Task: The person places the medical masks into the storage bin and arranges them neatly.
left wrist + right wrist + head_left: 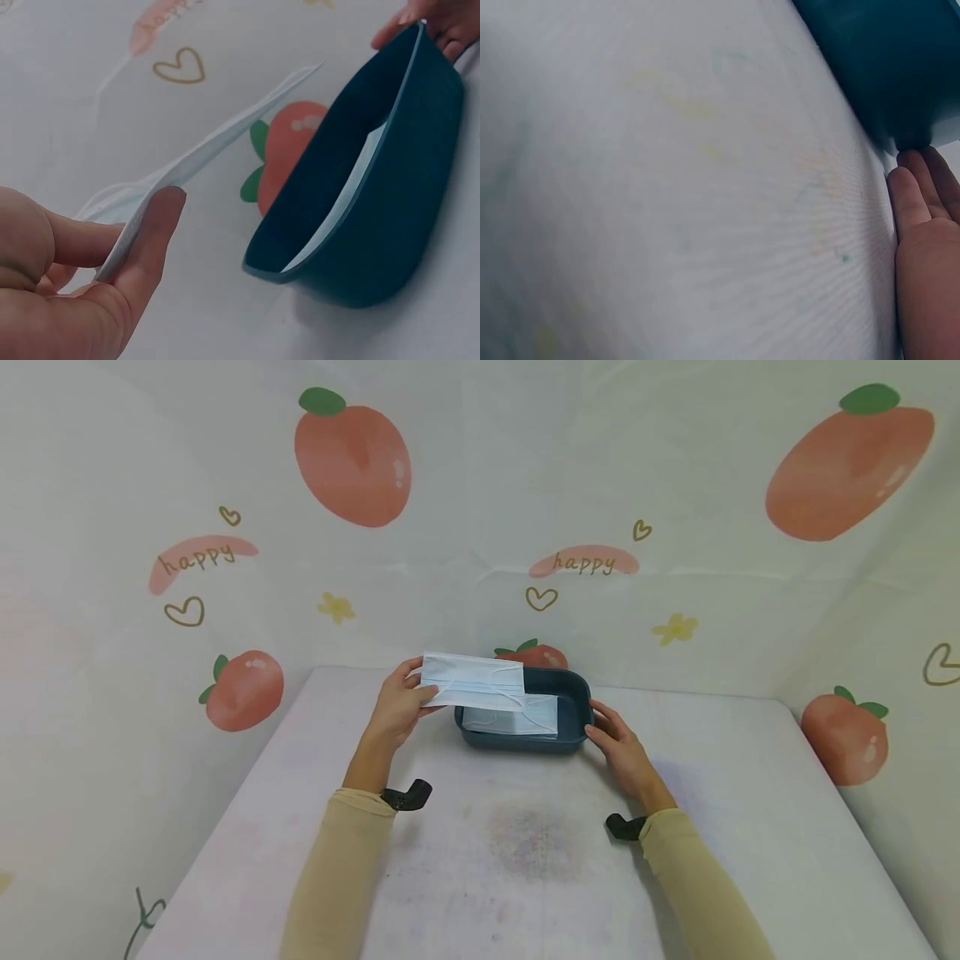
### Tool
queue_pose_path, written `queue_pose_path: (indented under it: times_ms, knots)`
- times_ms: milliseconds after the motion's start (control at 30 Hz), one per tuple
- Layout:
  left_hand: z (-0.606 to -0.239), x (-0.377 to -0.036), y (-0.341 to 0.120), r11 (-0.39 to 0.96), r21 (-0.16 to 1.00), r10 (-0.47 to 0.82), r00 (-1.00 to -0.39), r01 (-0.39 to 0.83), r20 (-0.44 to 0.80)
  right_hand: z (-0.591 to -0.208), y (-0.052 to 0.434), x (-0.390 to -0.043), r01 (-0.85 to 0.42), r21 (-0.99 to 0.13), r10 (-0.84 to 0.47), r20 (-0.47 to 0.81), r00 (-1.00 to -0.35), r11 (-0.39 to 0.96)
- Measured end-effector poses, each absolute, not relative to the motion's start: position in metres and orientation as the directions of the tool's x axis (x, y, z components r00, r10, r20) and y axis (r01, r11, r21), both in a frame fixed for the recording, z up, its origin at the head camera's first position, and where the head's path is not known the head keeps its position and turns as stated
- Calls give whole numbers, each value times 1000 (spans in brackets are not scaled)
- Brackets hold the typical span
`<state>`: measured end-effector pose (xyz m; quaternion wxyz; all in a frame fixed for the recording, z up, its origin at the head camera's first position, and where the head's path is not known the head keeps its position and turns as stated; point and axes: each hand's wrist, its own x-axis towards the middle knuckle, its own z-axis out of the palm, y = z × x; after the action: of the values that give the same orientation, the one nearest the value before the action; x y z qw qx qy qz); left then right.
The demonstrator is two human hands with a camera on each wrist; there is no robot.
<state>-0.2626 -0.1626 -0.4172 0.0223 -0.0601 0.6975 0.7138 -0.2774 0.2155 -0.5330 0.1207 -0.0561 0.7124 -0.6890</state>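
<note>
A light-blue face mask (474, 682) with white ear loops is pinched at its left end between the thumb and fingers of my left hand (400, 703). It hangs above the left part of a dark teal basin (521, 743), hiding that part in the head view. In the left wrist view the raised mask (217, 142) shows nearly edge-on, apart from the basin (390, 202). Inside the basin lies another face mask (542, 715). My right hand (628, 755) touches the basin's right end from outside; in the right wrist view its fairly straight fingers (922, 184) meet the outer wall.
The basin stands near the back edge of a white-covered table (480, 868). Behind it hangs a white curtain (465, 485) printed with fruit, hearts and flowers. A black camera mount (408, 795) sits on the left wrist, another mount (625, 827) on the right.
</note>
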Motion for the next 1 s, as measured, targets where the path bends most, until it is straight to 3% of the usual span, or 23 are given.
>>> queue_pose_path:
  times_ms: [1000]
  knots:
    - [-447, -297, -105, 41, 977, -31, -978, -207, -206, -531, 215, -277, 88, -992, -226, -106, -968, 89]
